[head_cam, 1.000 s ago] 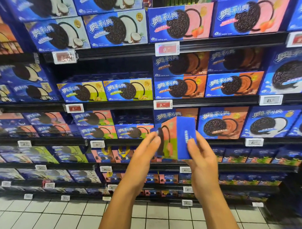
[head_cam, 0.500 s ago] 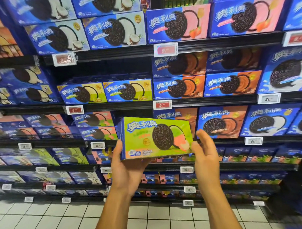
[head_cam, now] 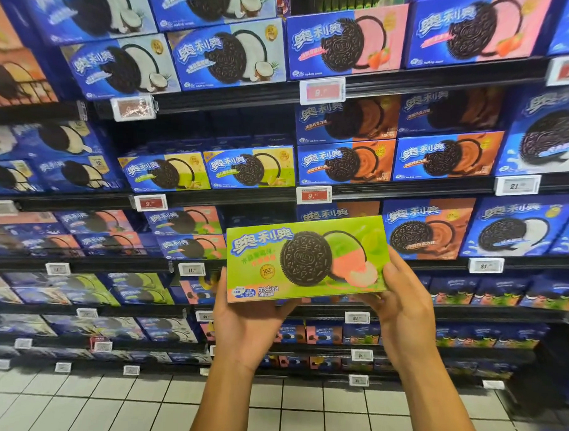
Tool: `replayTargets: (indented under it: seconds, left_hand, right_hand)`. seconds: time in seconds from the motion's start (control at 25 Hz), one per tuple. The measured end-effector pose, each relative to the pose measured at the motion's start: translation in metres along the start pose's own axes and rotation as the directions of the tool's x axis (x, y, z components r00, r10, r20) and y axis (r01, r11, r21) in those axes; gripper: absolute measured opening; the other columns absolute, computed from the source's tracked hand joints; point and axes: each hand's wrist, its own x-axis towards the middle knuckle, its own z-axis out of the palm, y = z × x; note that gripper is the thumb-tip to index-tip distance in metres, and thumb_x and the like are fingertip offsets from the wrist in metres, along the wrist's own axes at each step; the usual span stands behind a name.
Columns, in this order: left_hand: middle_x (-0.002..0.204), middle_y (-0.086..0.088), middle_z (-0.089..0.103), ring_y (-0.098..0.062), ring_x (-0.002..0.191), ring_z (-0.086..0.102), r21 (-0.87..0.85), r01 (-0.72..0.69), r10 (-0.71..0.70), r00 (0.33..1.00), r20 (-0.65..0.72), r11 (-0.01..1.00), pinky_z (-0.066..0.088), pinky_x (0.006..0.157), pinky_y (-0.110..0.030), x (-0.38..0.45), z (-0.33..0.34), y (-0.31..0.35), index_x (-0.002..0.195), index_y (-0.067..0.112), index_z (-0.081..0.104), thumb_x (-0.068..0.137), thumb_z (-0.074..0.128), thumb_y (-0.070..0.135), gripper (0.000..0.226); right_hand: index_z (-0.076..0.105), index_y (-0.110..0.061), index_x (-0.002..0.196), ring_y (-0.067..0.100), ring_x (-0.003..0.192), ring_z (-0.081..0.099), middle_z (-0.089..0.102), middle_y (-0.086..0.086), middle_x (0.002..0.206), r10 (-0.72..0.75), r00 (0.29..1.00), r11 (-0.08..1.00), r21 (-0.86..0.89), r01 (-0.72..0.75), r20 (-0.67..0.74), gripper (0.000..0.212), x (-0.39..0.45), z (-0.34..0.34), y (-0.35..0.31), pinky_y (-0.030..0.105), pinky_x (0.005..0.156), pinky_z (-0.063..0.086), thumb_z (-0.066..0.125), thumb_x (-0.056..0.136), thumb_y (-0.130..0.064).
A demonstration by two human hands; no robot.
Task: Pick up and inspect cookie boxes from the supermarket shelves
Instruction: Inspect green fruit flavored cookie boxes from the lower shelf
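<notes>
I hold a green cookie box (head_cam: 268,266) in front of the shelves, its printed front facing me and lying level. It shows a dark round cookie with green and pink cream. My left hand (head_cam: 245,323) grips it from below at the lower left corner, fingers behind the box. My right hand (head_cam: 402,303) grips the right end, thumb on the front edge. Both forearms reach up from the bottom of the view.
Dark shelves (head_cam: 248,98) full of blue cookie boxes (head_cam: 227,55) in several flavours fill the view behind my hands. Price tags (head_cam: 322,87) sit along the shelf edges. Below lies a white tiled floor (head_cam: 109,402).
The box turned from end-on to front-facing. It then shifted right and levelled, and my right hand closed on its right end. The view moved closer.
</notes>
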Motion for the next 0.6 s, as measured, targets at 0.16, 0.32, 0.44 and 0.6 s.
replayTargets:
  seconds: [0.16,0.32,0.44,0.6]
  left_hand:
    - [0.137,-0.015,0.06,-0.034,0.119,0.061,-0.002,-0.052,0.052,0.989,-0.138,0.999,0.045,0.101,-0.057,0.002,-0.006,-0.001,0.122,0.022,0.07,0.1,0.04,0.051,0.048]
    - [0.137,-0.015,0.06,-0.033,0.126,0.055,-0.005,-0.074,0.072,0.987,-0.143,0.997,0.037,0.106,-0.06,0.0,-0.011,0.002,0.124,0.022,0.068,0.101,0.04,0.05,0.046]
    - [0.134,-0.015,0.062,-0.032,0.115,0.064,0.042,-0.085,0.091,0.985,-0.147,0.995,0.043,0.103,-0.055,-0.002,-0.01,0.005,0.123,0.021,0.07,0.099,0.042,0.049,0.046]
    - [0.127,-0.015,0.066,-0.029,0.105,0.069,0.159,-0.073,0.092,0.988,-0.121,0.985,0.058,0.082,-0.048,-0.006,-0.005,0.018,0.116,0.019,0.073,0.091,0.053,0.045,0.042]
  right_hand:
    - [0.067,-0.025,0.124,0.018,0.093,0.073,0.075,0.006,0.114,-0.015,1.0,0.999,0.03,0.016,-0.02,0.041,0.0,0.003,0.002,0.029,0.066,0.059,0.064,0.082,-0.028]
    - [0.064,-0.022,0.129,0.018,0.094,0.073,0.075,0.005,0.116,0.014,1.0,0.999,0.033,-0.014,-0.005,0.047,-0.001,0.003,0.003,0.029,0.067,0.059,0.064,0.083,-0.027]
    - [0.062,-0.018,0.133,0.018,0.092,0.073,0.075,0.005,0.114,0.027,1.0,0.999,0.03,-0.027,0.003,0.049,0.0,0.001,0.003,0.029,0.066,0.06,0.068,0.085,-0.023]
    - [0.064,-0.025,0.128,0.02,0.092,0.072,0.074,0.003,0.115,0.093,0.996,0.996,-0.002,-0.093,-0.007,0.046,0.005,-0.002,-0.004,0.034,0.067,0.061,0.066,0.084,-0.036]
